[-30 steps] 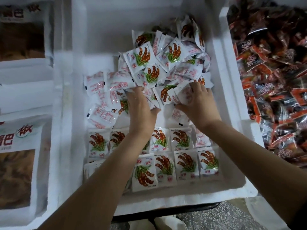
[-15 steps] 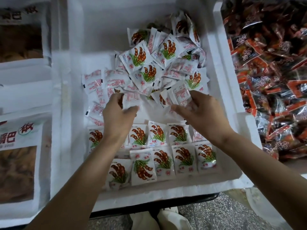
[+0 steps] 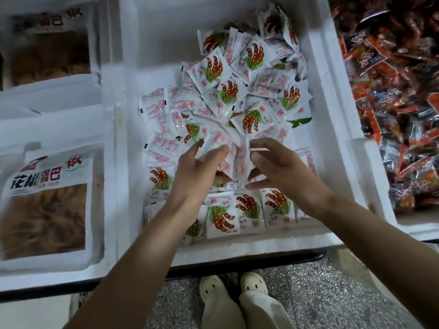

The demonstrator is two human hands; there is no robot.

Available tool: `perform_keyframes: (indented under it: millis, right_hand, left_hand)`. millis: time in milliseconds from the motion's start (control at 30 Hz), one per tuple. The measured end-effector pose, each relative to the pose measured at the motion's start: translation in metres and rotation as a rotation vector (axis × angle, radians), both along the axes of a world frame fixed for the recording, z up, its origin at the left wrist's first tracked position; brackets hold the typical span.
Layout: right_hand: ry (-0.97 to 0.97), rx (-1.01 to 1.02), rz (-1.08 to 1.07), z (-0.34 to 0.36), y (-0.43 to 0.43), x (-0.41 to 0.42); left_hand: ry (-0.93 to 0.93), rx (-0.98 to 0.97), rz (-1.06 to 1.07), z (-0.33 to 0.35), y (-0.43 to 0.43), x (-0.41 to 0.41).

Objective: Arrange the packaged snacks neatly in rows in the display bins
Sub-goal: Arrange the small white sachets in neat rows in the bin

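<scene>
A person looks down into a white foam display bin [image 3: 128, 162]. The left hand [image 3: 197, 176] reaches in over the near half, its fingers curled round a small stack of white sachets [image 3: 234, 157] held on edge. The right hand [image 3: 282, 169] meets it from the other side, with forefinger and thumb closing on the same stack, so both hands grip it together, raised a little above the bin floor.

Just beyond the fingertips lies a loose pile of the same white plastic sachets [image 3: 237, 91]. Each is printed with red-brown pods over green leaves, and some lie face up, others show their pink-lettered backs. The pile fills the middle and far right of the bin. Under the wrists and forearms, along the near wall, neat rows of sachets [image 3: 247, 207] lie flat and face up, side by side.

To the left, a second white foam bin [image 3: 109, 233] holds a large clear-windowed bag of brown snacks [image 3: 47, 205]. Another such bag [image 3: 50, 51] sits in a bin farther back. To the right, a third foam bin [image 3: 370, 162] is heaped with red-and-dark wrapped snacks [image 3: 392, 91].

The bins rest on a dark-edged stand [image 3: 237, 264]. Below it is a speckled grey floor [image 3: 332, 293] and the person's pale shoes [image 3: 254, 282].
</scene>
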State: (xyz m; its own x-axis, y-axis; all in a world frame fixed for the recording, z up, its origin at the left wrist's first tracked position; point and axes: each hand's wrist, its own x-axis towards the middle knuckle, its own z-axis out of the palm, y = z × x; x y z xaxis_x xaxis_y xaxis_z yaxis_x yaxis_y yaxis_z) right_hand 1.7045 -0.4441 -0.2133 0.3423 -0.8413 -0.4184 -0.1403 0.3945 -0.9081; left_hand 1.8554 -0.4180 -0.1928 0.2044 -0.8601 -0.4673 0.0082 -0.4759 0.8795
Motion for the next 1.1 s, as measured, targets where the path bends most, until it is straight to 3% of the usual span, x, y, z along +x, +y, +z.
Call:
perform_keyframes:
  millis: [133,300,433,500,867,1000,1067,1100]
  right_hand:
    - [0.06,0.128,0.028,-0.004,0.006,-0.012]
    - [0.278,-0.001,0.095,-0.016,0.01,-0.026]
    - [0.595,-0.176,0.271,-0.032,0.016,-0.029]
    - [0.657,-0.232,0.327,-0.036,0.02,-0.026]
    - [0.687,-0.361,0.414,-0.038,0.024,-0.013]
    - [0.852,-0.648,0.439,-0.031,0.031,-0.019]
    - [0.728,-0.651,0.292,-0.023,0.034,-0.023]
    - [0.582,-0.494,0.19,-0.017,0.034,-0.023]
  left_hand:
    - [0.049,-0.027,-0.103,-0.002,0.018,-0.006]
    - [-0.126,-0.078,-0.131,-0.006,0.029,-0.001]
    - [-0.17,-0.076,-0.055,-0.009,0.031,0.012]
    - [-0.211,-0.067,-0.063,-0.01,0.033,0.016]
    - [-0.204,-0.126,-0.116,-0.011,0.045,0.008]
    - [-0.204,-0.155,-0.102,-0.014,0.047,0.003]
    - [-0.26,-0.213,-0.118,-0.015,0.048,0.001]
    - [-0.295,-0.249,-0.135,-0.016,0.049,-0.001]
